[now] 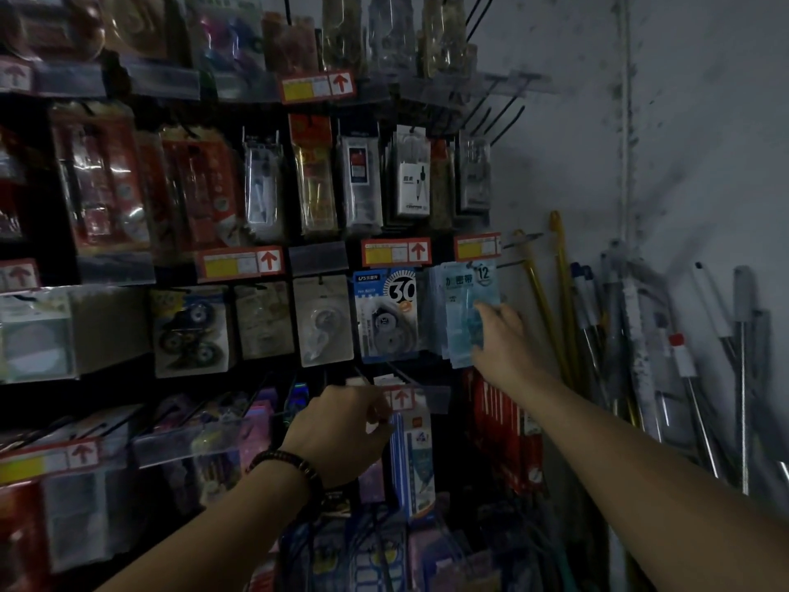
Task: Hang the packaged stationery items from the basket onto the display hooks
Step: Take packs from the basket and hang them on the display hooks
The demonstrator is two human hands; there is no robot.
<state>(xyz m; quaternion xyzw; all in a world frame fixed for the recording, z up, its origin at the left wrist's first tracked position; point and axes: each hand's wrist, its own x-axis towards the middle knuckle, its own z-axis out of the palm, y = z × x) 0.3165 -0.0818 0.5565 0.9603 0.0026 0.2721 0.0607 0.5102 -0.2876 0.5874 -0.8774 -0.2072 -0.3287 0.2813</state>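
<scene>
Head view: dim shop wall, rows of hooks (508, 117) full of goods.

Reaches up with right hand (506, 348) to blue pack (463, 292) marked 12. Finds it at the front of a stack on a hook, far right column, just beside the pack marked 30 (386, 314). Touches the lower right part of the blue pack with fingertips (484, 311), over the clear bubble. Too dark to tell if pinching it or only pushing on it.

Keeps left hand (341, 429) lower down, curled, knuckles toward the camera, right by a clear price strip (427, 399) and a striped pack (412, 455) under it. Hides its fingers behind the hand, so cannot tell if holding anything. Wears a bead band (290, 461) on that wrist.

Shows what looks like basket (386, 523) wires at the bottom, with more packs inside, hard to make out.

Looks very light: thin card with a plastic bubble. Probably bends and creases easily, and slips a bit on the shiny plastic. Best to pinch the card near the top, beside the hole, and not squash the bubble. Seems to hang on its hook, so likely needs only a soft push to sit flat.
</scene>
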